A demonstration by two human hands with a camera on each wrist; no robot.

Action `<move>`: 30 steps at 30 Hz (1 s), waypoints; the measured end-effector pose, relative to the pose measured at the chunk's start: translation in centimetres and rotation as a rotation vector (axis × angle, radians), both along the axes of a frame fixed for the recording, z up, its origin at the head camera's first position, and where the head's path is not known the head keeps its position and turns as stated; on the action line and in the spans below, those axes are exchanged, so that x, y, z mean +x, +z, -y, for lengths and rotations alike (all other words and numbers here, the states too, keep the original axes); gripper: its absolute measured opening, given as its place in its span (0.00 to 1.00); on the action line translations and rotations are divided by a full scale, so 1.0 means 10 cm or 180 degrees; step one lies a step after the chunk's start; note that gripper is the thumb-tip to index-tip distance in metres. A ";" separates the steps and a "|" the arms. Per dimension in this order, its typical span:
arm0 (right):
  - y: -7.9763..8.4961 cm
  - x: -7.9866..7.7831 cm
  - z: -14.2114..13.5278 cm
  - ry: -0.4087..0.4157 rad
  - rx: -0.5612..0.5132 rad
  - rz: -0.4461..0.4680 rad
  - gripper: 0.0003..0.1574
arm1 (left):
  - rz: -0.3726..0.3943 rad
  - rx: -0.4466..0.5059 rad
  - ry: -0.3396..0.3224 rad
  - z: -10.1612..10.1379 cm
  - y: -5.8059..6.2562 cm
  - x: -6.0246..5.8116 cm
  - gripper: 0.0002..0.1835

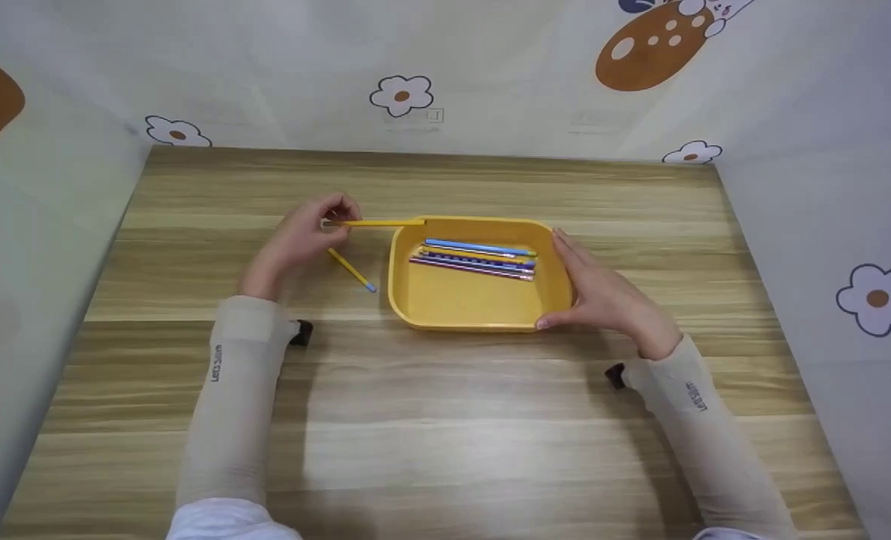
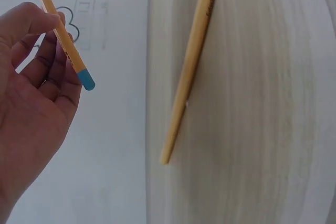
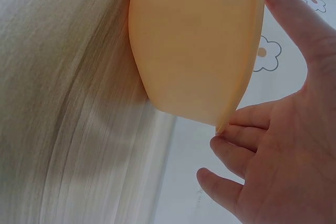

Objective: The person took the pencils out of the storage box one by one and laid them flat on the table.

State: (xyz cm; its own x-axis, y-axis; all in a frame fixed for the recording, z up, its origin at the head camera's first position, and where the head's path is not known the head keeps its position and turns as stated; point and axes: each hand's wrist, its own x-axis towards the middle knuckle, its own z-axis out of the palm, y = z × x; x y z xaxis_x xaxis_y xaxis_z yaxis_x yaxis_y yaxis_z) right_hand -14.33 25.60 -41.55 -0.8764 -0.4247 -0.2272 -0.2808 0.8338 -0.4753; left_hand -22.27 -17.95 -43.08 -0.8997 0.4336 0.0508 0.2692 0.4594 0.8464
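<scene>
My left hand (image 1: 314, 229) pinches a yellow pencil (image 1: 385, 223) between thumb and fingertips. The far end of that pencil reaches over the back left rim of a yellow plastic bin (image 1: 475, 326). A blue end (image 2: 86, 80) shows on the held pencil in the left wrist view. Another yellow pencil (image 1: 350, 268) with a blue end lies on the table, between my left hand and the bin. My right hand (image 1: 603, 292) grips the bin's right end, thumb at the front corner, fingers toward the back. Inside the bin lie several blue, purple and yellow pencils (image 1: 479, 259), roughly side by side.
The wood-grain table (image 1: 445, 420) is bounded by pale walls (image 1: 265, 75) with printed flowers at the back and sides. A dark device (image 1: 301, 332) sticks out from the left wrist, another dark device (image 1: 616, 376) from the right.
</scene>
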 end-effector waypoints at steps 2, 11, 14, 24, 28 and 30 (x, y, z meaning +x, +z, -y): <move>0.00 0.00 0.00 0.0007 0.0007 -0.0004 0.86 | 0.0016 -0.0043 0.0086 0.03 -0.04 -0.03 0.10; -0.01 -0.01 0.00 -0.0006 0.0028 -0.0003 0.86 | -0.0026 -0.0361 0.0474 0.15 -0.16 -0.14 0.10; -0.01 0.00 0.00 -0.0005 0.0027 0.0006 0.86 | -0.0095 -0.0553 0.0528 0.18 -0.21 -0.16 0.10; -0.01 0.00 0.01 -0.0022 0.0010 0.0026 0.86 | -0.0212 -0.1220 0.0781 0.31 -0.20 -0.22 0.09; -0.01 0.00 0.01 -0.0038 0.0025 0.0043 0.87 | -0.0368 -0.1564 0.0733 0.29 -0.18 -0.23 0.07; 0.00 0.00 0.01 -0.0043 0.0028 0.0050 0.87 | -0.0397 -0.1697 0.0667 0.26 -0.18 -0.24 0.07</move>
